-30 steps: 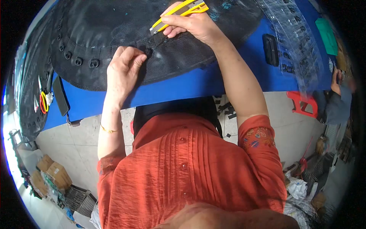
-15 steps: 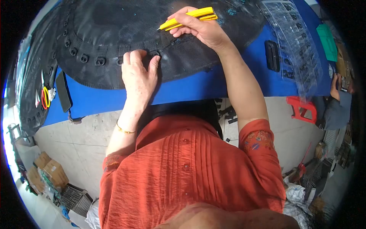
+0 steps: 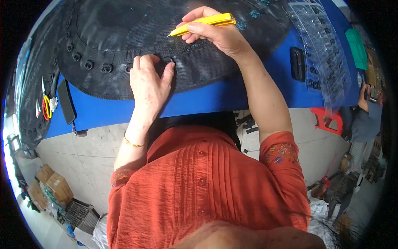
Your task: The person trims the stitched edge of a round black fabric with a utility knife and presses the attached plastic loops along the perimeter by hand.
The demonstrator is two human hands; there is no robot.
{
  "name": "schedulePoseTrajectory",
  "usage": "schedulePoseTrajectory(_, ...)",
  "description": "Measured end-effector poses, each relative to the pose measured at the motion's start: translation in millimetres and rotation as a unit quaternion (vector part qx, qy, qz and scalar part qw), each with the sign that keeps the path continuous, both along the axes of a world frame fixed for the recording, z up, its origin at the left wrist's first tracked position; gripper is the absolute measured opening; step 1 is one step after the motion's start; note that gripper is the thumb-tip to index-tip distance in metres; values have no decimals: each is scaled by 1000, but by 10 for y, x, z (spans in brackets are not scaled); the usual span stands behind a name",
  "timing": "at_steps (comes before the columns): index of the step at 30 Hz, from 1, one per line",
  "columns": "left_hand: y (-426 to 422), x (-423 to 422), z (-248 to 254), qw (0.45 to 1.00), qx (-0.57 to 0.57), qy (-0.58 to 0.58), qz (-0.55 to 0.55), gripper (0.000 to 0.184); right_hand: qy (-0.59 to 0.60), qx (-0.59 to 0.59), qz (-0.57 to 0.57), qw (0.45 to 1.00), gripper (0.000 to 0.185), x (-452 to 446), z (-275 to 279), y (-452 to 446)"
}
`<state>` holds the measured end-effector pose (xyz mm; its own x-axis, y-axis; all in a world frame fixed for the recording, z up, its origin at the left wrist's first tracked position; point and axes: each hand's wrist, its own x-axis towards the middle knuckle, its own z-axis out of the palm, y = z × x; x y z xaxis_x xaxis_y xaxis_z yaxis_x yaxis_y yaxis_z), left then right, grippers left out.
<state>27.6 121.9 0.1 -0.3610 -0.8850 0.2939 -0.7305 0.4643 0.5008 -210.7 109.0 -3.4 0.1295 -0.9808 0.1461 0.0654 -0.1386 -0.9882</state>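
A large rounded piece of black mesh fabric (image 3: 195,70) lies over the blue table, with a row of black plastic fittings (image 3: 106,68) along a strap near its edge. My left hand (image 3: 149,79) presses on the fabric with bent fingers, its thumb set apart beside a black fitting (image 3: 167,59) that is partly hidden. My right hand (image 3: 211,31) is closed round a slim yellow pen-shaped tool (image 3: 209,20). The tool's short pale tip points left, above or on the mesh beyond my left hand; contact cannot be made out.
Clear plastic trays (image 3: 321,50) holding black parts stand at the right, near a black case (image 3: 297,63). A phone (image 3: 66,101) and red-and-yellow scissors (image 3: 46,107) lie at the left. Another person's arm (image 3: 365,97) shows at far right, above a red stool (image 3: 327,120).
My right hand and the yellow tool have shifted slightly left, and the tool has rolled a little. My left hand stays on the fabric. The view has tilted slightly.
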Motion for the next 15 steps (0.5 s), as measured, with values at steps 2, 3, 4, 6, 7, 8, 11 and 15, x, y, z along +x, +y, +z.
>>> schedulePoseTrajectory(2,-1,-13,36,1000,8,-11,6,36,-4,4,-8,1000,26,-5,-1,-6)
schedulePoseTrajectory(3,-4,-15,32,1000,9,-10,7,36,-5,4,-12,1000,26,-5,2,-10)
schedulePoseTrajectory(4,-14,-17,29,1000,4,-13,5,37,-6,3,-17,1000,26,-2,4,-13)
schedulePoseTrajectory(6,-22,-30,19,1000,-2,-16,3,38,-7,4,-16,1000,26,5,6,-13)
schedulePoseTrajectory(7,-19,-42,8,1000,-18,-23,5,38,-8,5,-15,1000,25,7,7,-13)
schedulePoseTrajectory(8,-16,-52,-3,999,-35,-30,8,39,-8,5,-15,1000,25,9,11,-15)
schedulePoseTrajectory(11,-10,-70,-24,998,-42,-36,4,38,-9,4,-22,1000,25,10,7,-21)
schedulePoseTrajectory(15,-45,-70,-56,997,-68,-34,-16,34,-17,1,-16,1000,25,7,4,-24)
